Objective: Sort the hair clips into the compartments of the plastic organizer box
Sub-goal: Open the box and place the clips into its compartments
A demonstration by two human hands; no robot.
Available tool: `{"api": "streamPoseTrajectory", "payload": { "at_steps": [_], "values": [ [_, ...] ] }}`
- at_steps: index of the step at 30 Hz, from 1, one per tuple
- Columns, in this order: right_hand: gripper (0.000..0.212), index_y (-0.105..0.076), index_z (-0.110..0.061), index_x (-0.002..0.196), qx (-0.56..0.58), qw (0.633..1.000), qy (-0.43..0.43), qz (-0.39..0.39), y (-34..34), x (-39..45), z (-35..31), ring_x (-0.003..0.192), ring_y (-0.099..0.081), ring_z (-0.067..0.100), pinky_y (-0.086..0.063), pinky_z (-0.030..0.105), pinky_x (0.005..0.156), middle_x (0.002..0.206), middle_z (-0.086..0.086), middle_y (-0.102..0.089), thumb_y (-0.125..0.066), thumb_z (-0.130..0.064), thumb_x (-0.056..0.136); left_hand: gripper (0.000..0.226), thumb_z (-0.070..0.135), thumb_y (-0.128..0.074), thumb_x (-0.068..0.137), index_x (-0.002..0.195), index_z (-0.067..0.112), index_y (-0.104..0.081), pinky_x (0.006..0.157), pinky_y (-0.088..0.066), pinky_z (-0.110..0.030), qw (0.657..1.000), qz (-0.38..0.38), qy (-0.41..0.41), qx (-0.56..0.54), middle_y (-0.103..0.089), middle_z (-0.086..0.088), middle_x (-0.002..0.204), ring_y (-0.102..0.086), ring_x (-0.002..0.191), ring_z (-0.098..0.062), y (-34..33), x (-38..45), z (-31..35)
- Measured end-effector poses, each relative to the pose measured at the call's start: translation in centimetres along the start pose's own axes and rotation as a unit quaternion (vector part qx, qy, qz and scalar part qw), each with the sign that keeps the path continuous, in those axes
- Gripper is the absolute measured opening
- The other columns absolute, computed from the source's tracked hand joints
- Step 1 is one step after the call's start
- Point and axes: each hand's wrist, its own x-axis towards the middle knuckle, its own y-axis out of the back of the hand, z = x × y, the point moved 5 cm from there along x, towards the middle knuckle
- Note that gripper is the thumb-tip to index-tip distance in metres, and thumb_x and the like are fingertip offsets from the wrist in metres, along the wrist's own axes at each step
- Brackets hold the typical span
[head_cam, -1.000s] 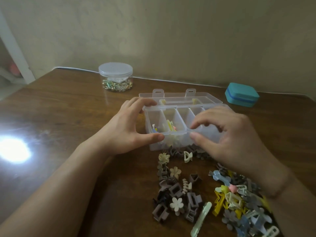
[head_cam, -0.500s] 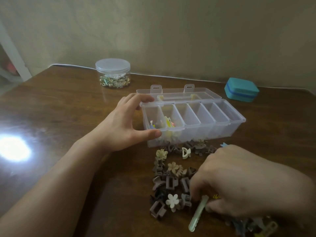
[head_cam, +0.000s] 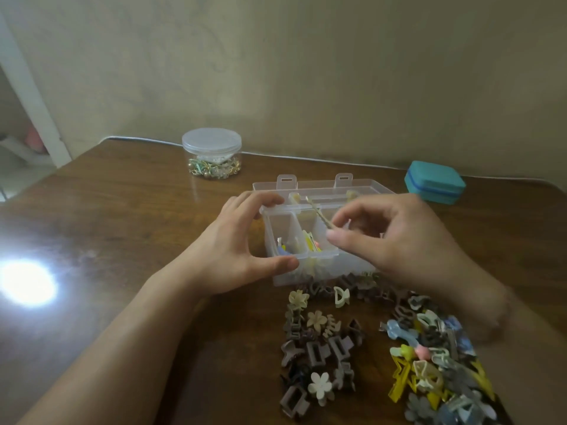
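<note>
A long pale hair clip [head_cam: 317, 216] is pinched between the thumb and forefinger of the right hand [head_cam: 395, 240], held tilted above the open plastic organizer box [head_cam: 306, 271] at the table's middle. The left hand [head_cam: 236, 250] grips the box's left end, thumb on the front wall, fingers curled over the back rim. Loose clips [head_cam: 383, 357] lie heaped just in front of the box on the wooden table [head_cam: 122, 210].

Clear organizer box [head_cam: 302, 265], lid open, on wooden table [head_cam: 122, 216]; left hand [head_cam: 233, 253] grips its left end. Right hand [head_cam: 386, 237] pinches a slim clip [head_cam: 319, 214] above the compartments. Loose hair clips [head_cam: 383, 354] heaped in front.
</note>
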Motion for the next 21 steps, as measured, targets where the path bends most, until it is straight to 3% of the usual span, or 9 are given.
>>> {"api": "streamPoseTrajectory", "payload": {
  "at_steps": [6,10,12,16,21],
  "values": [
    [0.03,-0.07,-0.036,0.085,-0.148,0.988,-0.015,-0.029,-1.5,1.9,-0.5,0.064,-0.059,0.004,-0.045,0.019,0.05,0.065,-0.008,-0.065,-0.058,-0.062,0.077,0.088,0.074,-0.065,0.062,0.137,0.034,-0.04,0.096,-0.038,-0.022,1.0,0.004,-0.003,0.014,-0.044,0.02,0.131,-0.04,0.119,-0.002,0.0,0.0,0.2],
    [0.026,-0.069,-0.039,0.083,-0.144,0.989,0.028,0.011,2.1,-0.4,-1.1,0.061,-0.058,0.006,-0.047,0.023,0.048,0.071,-0.012,-0.065,-0.056,-0.061,0.077,0.091,0.074,-0.064,0.061,0.138,0.033,-0.04,0.098,-0.038,-0.025,1.0,0.001,0.004,0.013,-0.044,0.018,0.131,-0.04,0.12,-0.003,0.1,-0.1,0.3],
    [0.024,-0.067,-0.041,0.085,-0.156,0.987,0.042,-0.007,3.4,-2.6,-1.3,0.061,-0.058,0.005,-0.046,0.019,0.048,0.079,-0.017,-0.064,-0.055,-0.061,0.079,0.09,0.074,-0.063,0.06,0.137,0.034,-0.04,0.099,-0.039,-0.027,1.0,0.0,0.01,0.01,-0.044,0.018,0.131,-0.04,0.12,-0.004,0.1,-0.1,0.2],
    [0.02,-0.066,-0.044,0.093,-0.198,0.976,0.041,-0.084,3.6,-8.3,-1.3,0.072,-0.058,-0.012,-0.043,0.004,0.059,0.073,-0.03,-0.058,-0.057,-0.058,0.082,0.088,0.075,-0.064,0.06,0.135,0.035,-0.041,0.099,-0.04,-0.031,1.0,0.005,0.008,0.006,-0.045,0.016,0.13,-0.042,0.118,-0.005,0.0,0.0,0.2],
    [0.024,-0.069,-0.043,0.093,-0.272,0.954,0.073,-0.103,1.7,-13.8,-1.2,0.082,-0.061,0.0,-0.052,0.02,0.049,0.093,-0.025,-0.061,-0.062,-0.058,0.076,0.086,0.075,-0.064,0.059,0.133,0.039,-0.041,0.097,-0.042,-0.033,1.0,0.001,0.011,-0.003,-0.045,0.015,0.131,-0.043,0.115,-0.005,-0.2,0.0,0.1]
  ]
}}
